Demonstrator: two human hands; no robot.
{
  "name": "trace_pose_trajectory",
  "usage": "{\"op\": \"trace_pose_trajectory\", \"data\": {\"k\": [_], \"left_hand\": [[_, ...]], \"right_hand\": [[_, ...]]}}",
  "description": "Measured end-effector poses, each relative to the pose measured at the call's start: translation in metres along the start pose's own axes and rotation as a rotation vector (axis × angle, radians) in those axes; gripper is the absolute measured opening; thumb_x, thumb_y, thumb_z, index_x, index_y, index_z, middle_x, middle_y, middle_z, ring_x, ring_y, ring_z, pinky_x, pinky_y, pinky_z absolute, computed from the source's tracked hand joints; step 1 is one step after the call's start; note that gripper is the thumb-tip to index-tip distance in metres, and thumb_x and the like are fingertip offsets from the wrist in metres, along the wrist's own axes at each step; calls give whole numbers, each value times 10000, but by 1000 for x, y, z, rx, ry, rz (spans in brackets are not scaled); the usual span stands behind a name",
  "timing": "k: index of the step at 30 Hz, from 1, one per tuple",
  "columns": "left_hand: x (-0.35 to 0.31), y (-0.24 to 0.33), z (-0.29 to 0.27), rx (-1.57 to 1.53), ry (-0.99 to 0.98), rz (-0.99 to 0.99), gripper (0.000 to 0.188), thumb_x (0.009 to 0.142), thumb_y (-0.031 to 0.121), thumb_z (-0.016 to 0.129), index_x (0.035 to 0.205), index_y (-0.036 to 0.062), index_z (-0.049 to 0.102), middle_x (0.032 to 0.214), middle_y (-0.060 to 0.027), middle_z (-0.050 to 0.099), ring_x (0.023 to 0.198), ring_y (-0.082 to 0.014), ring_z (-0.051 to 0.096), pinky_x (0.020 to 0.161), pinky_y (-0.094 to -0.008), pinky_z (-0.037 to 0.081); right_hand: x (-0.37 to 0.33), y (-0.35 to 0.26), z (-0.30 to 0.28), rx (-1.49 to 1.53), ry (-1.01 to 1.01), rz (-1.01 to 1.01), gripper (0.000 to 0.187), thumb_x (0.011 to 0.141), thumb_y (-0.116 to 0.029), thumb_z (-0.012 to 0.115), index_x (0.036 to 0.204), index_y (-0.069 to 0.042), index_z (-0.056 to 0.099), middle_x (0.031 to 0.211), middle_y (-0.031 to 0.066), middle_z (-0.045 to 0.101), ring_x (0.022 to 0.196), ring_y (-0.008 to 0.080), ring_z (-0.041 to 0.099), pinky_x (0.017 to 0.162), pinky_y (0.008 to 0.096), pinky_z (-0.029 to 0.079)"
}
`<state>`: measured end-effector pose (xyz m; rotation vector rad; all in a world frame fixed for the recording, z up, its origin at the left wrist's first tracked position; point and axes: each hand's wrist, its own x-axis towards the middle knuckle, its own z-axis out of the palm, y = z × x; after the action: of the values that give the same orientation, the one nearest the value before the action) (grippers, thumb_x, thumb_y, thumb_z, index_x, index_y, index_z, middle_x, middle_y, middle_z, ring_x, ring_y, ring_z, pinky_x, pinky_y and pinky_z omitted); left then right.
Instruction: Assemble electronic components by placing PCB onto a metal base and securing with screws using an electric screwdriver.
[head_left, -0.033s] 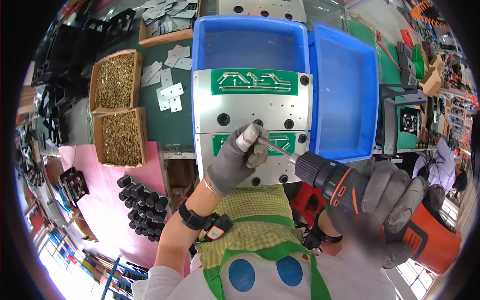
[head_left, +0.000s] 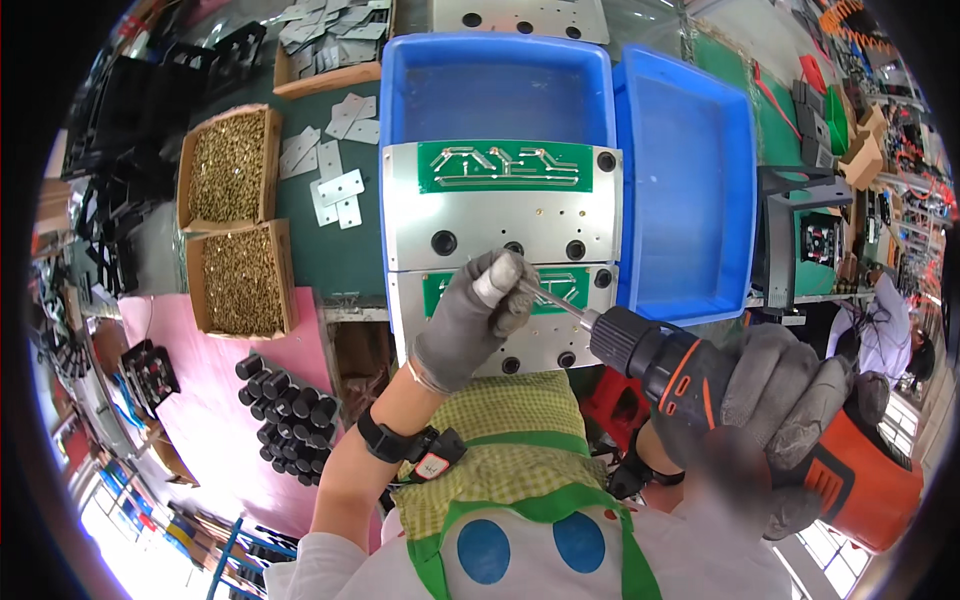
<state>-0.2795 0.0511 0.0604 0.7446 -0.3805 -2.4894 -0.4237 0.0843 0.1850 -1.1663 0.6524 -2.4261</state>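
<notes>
My right hand [head_left: 775, 395], in a grey glove, wraps round the grip of an orange and black power drill [head_left: 685, 372]. Its long metal bit [head_left: 563, 304] points up and left. At the bit's tip, my left hand [head_left: 472, 325], gloved with a white wrap on one finger, is closed in a pinch; what lies between the fingertips is hidden. Beneath that hand is the nearer metal panel [head_left: 540, 345], with a green circuit board [head_left: 560, 287] partly covered. Just beyond lies a second metal panel [head_left: 500, 215] bearing another green board [head_left: 505, 167] and black round feet.
Two blue bins [head_left: 500, 85] [head_left: 690, 190] stand behind and right of the panels. At left are cardboard boxes of brass-coloured small parts [head_left: 228, 165] [head_left: 240, 280], loose metal plates [head_left: 340, 187] and black cylinders [head_left: 290, 415]. A red stool [head_left: 615, 405] shows below the bench edge.
</notes>
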Motion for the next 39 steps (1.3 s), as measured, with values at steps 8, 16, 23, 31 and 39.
{"op": "trace_pose_trajectory", "data": {"k": [8, 16, 23, 31, 39], "left_hand": [[34, 1, 0, 896, 297, 287, 274, 863, 248, 571, 889, -23, 605, 771, -57, 624, 611, -112, 553, 553, -225, 444], [68, 31, -42, 1820, 519, 793, 163, 730, 144, 660, 882, 87, 645, 630, -31, 522, 476, -172, 484, 443, -286, 405], [68, 42, -61, 1960, 550, 840, 206, 719, 137, 678, 916, 83, 652, 626, -47, 517, 470, -132, 459, 442, -267, 388], [112, 39, -55, 2060, 472, 1053, 168, 727, 185, 664, 871, 99, 651, 634, -43, 522, 507, -203, 514, 455, -309, 417], [118, 29, -58, 2062, 547, 1029, 161, 718, 169, 637, 866, 104, 630, 655, -33, 489, 560, -201, 518, 473, -314, 418]], "right_hand": [[12, -1, -44, -70, -139, 202, 372, 810, -97, 594, 1127, -30, 412, 783, 168, 578, 583, 258, 561, 494, 358, 477], [-2, 65, -123, -494, 81, 163, 633, 730, -216, 688, 1216, -23, 332, 811, 97, 542, 621, 194, 528, 579, 360, 462], [-1, 65, -128, -604, 6, 185, 630, 750, -195, 675, 1250, -7, 341, 812, 119, 546, 611, 207, 527, 561, 374, 460], [3, 67, -118, -541, -87, 272, 639, 711, -202, 724, 1200, -12, 359, 801, 114, 550, 622, 198, 537, 570, 360, 468], [15, 52, -113, -425, -105, 525, 406, 692, -112, 726, 981, 33, 481, 793, 130, 613, 753, 203, 598, 765, 321, 479]]}}
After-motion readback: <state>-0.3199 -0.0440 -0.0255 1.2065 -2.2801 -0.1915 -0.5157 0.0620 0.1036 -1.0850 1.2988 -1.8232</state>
